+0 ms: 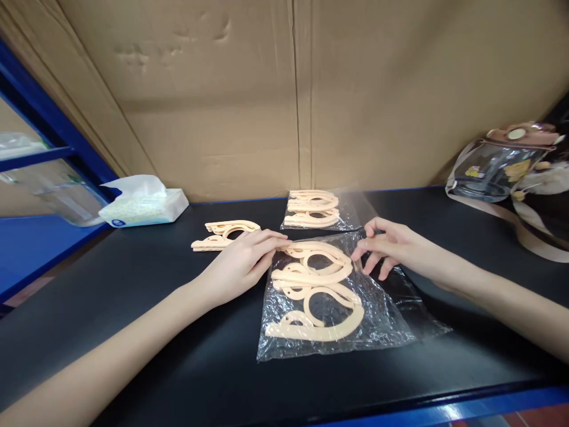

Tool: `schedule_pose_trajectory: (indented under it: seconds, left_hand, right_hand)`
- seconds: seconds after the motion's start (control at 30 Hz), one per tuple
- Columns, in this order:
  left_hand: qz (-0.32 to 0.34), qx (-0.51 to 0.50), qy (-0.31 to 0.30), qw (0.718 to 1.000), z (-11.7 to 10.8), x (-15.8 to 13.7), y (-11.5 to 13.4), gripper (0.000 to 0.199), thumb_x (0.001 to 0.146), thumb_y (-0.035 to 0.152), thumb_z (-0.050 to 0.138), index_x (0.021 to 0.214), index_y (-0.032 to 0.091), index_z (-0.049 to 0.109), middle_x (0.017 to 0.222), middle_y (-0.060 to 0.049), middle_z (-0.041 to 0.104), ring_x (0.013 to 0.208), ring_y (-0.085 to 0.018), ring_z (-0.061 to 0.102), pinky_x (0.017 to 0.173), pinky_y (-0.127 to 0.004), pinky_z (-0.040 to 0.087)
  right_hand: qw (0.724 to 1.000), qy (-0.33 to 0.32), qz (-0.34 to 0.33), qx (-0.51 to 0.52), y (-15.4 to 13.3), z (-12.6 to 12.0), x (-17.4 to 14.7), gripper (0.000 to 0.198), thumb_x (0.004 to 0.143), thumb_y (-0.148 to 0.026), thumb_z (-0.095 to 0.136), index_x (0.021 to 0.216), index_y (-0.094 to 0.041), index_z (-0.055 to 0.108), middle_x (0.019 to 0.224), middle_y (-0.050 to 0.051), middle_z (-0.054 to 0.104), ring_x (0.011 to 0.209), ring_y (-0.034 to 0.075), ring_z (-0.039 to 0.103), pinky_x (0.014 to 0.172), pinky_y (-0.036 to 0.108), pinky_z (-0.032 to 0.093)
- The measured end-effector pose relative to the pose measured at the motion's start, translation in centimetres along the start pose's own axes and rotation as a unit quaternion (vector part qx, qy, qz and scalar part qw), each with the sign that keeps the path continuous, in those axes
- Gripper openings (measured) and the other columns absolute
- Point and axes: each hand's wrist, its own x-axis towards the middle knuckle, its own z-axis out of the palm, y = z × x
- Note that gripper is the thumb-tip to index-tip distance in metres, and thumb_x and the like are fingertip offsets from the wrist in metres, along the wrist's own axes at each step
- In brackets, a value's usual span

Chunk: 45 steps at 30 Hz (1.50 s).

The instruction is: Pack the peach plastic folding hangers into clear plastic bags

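A clear plastic bag (382, 320) lies on the black table, with several cream folding hangers (329, 332) stacked inside it. My left hand (242, 258) reaches over the bag's upper left edge, fingers stretched out, its fingertips touching the end of the top hanger. At the bag's upper right side is my right hand (386, 246), fingers bent and apart, the fingertips at the plastic. Beside and partly behind my left hand lie loose cream folding hangers (208, 242). Farther back, a second clear bag (351, 207) contains more hangers (311, 219).
A tissue pack (146, 207) stands at the back left, near a blue metal frame (57, 127). On the right are a clear water bottle (489, 172) and its strap (528, 234). A cardboard wall (213, 107) closes off the back of the black table (200, 367).
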Motion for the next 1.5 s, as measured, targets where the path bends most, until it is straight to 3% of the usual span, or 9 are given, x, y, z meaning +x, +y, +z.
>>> schedule_pose_trajectory:
  seconds: [0.17,0.3,0.57,0.77,0.93,1.03,1.17,1.33,1.5]
  left_hand:
    - [-0.012,0.014,0.000,1.000,-0.1,-0.1,-0.4,0.034,0.098,0.019,0.032,0.120,0.021,0.058,0.122,-0.003,0.061,0.111,-0.019,0.055,0.097,-0.036,0.043]
    - [-0.014,0.014,-0.003,1.000,-0.2,-0.1,-0.2,0.032,0.098,0.022,0.033,0.119,0.022,0.058,0.119,-0.004,0.063,0.109,-0.020,0.056,0.095,-0.037,0.044]
    - [-0.017,0.005,-0.007,1.000,-0.2,0.0,-0.1,0.029,0.098,0.023,0.036,0.117,0.022,0.058,0.117,-0.003,0.063,0.107,-0.020,0.056,0.095,-0.036,0.043]
    - [-0.016,-0.004,-0.012,1.000,-0.2,-0.2,-0.2,0.030,0.099,0.023,0.035,0.120,0.023,0.057,0.117,-0.004,0.062,0.107,-0.020,0.056,0.095,-0.036,0.043]
    - [-0.011,-0.007,-0.011,1.000,-0.2,-0.2,-0.2,0.032,0.099,0.021,0.034,0.120,0.023,0.057,0.117,-0.003,0.062,0.108,-0.020,0.056,0.095,-0.036,0.043]
    - [-0.014,0.000,-0.004,1.000,-0.1,-0.2,-0.3,0.032,0.098,0.022,0.034,0.120,0.022,0.057,0.117,-0.004,0.063,0.107,-0.020,0.057,0.094,-0.037,0.044]
    - [-0.026,0.005,0.016,1.000,0.2,-0.2,-0.5,0.032,0.097,0.023,0.035,0.123,0.018,0.054,0.118,-0.007,0.064,0.108,-0.021,0.058,0.094,-0.039,0.045]
    - [-0.029,0.011,0.021,0.999,0.6,-0.2,-0.9,0.029,0.096,0.021,0.038,0.120,0.020,0.055,0.115,-0.006,0.065,0.106,-0.021,0.059,0.094,-0.041,0.045]
    - [-0.023,0.011,0.025,0.999,0.9,0.0,-1.1,0.029,0.097,0.018,0.037,0.118,0.019,0.056,0.114,-0.007,0.065,0.106,-0.022,0.059,0.094,-0.042,0.043]
  right_hand:
    - [1.000,-0.014,0.018,0.019,-0.7,-0.8,-0.6,0.029,0.083,-0.038,0.061,0.082,-0.022,0.037,0.089,0.008,0.072,0.071,0.017,0.068,0.056,0.027,0.056]
    - [0.999,-0.020,0.032,-0.014,-0.4,-0.4,-0.4,0.044,0.076,-0.050,0.069,0.083,-0.023,0.035,0.077,0.006,0.070,0.060,0.015,0.063,0.046,0.025,0.050]
    - [1.000,-0.018,-0.005,-0.010,-0.4,-0.6,-0.4,0.041,0.066,-0.029,0.070,0.085,-0.023,0.034,0.069,0.000,0.063,0.057,0.011,0.053,0.040,0.020,0.044]
    - [1.000,0.004,0.001,0.014,-1.0,-1.5,-0.5,0.032,0.068,-0.029,0.067,0.081,-0.023,0.039,0.070,0.000,0.061,0.066,0.014,0.058,0.063,0.031,0.057]
    - [0.983,-0.044,0.011,-0.178,0.2,-2.5,0.5,0.032,0.067,-0.039,0.070,0.070,-0.022,0.044,0.058,0.000,0.065,0.038,0.008,0.043,0.038,0.023,0.036]
    - [0.961,-0.106,-0.014,-0.256,0.7,-2.5,0.8,0.028,0.074,-0.045,0.065,0.066,-0.020,0.056,0.048,-0.003,0.058,0.038,0.008,0.039,0.040,0.024,0.029]
    - [0.950,-0.081,-0.092,-0.288,1.1,-1.7,0.9,0.032,0.071,-0.050,0.071,0.083,-0.021,0.064,0.051,-0.006,0.054,0.050,0.012,0.047,0.050,0.026,0.034]
    - [0.929,-0.034,-0.116,-0.349,1.7,-0.8,1.3,0.053,0.067,-0.057,0.073,0.110,-0.025,0.067,0.058,-0.006,0.054,0.054,0.013,0.049,0.050,0.025,0.030]
    - [0.922,-0.012,-0.134,-0.363,2.3,-0.4,1.5,0.055,0.072,-0.061,0.067,0.116,-0.027,0.066,0.061,-0.005,0.054,0.055,0.013,0.049,0.050,0.025,0.029]
